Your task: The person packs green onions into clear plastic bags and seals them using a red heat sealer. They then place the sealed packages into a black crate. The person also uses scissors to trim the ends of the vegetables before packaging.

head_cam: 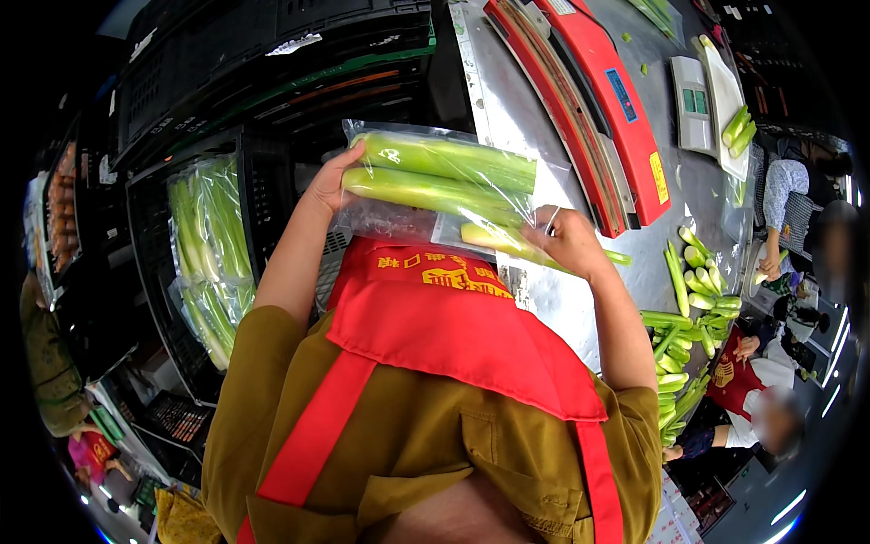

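My left hand [334,175] grips the left end of a clear plastic bag [397,216] in front of my apron. Two thick green vegetable stalks [442,163] lie side by side in the bag. My right hand [567,238] pinches the bag's right end. A thinner, pale-ended stalk [486,236] runs under the right hand and pokes out beyond it; whether it is inside the bag I cannot tell. Right of the bag, a red bag heat sealer [629,129] rests on the metal table [506,88].
A black crate [255,204] at left holds bagged green stalks [211,238]; more crates [272,75] are stacked behind. At right are a scale [693,102], a white tray [724,88] with stalk pieces, and a heap of stalks [680,347]. Several people are at the right, others at far left.
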The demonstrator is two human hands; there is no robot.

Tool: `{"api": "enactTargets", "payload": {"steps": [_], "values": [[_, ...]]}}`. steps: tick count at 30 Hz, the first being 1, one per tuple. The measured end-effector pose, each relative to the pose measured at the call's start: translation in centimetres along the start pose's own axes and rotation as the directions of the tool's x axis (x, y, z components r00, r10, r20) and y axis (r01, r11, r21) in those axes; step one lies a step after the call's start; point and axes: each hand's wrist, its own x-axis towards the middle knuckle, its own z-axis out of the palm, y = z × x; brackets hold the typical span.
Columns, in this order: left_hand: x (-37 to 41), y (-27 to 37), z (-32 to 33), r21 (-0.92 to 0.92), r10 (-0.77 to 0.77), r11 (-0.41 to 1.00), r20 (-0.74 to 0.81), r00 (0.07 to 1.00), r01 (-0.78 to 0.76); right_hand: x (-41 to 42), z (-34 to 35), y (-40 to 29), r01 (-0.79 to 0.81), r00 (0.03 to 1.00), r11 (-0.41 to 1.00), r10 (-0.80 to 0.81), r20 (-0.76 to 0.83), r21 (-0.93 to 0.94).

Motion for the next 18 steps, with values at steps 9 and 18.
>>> {"api": "enactTargets", "payload": {"steps": [9,18], "values": [[0.1,-0.2,-0.2,0.001,-0.003,1.000,0.024,1.000,0.003,-2.2,-1.9,2.1,-0.065,0.961,0.952,0.140,-0.237,0.298],[0.0,-0.2,-0.1,0.005,-0.019,1.000,0.030,0.999,0.019,-8.7,-2.2,5.5,-0.185,0.935,0.979,0.203,-0.290,0.090]]}}
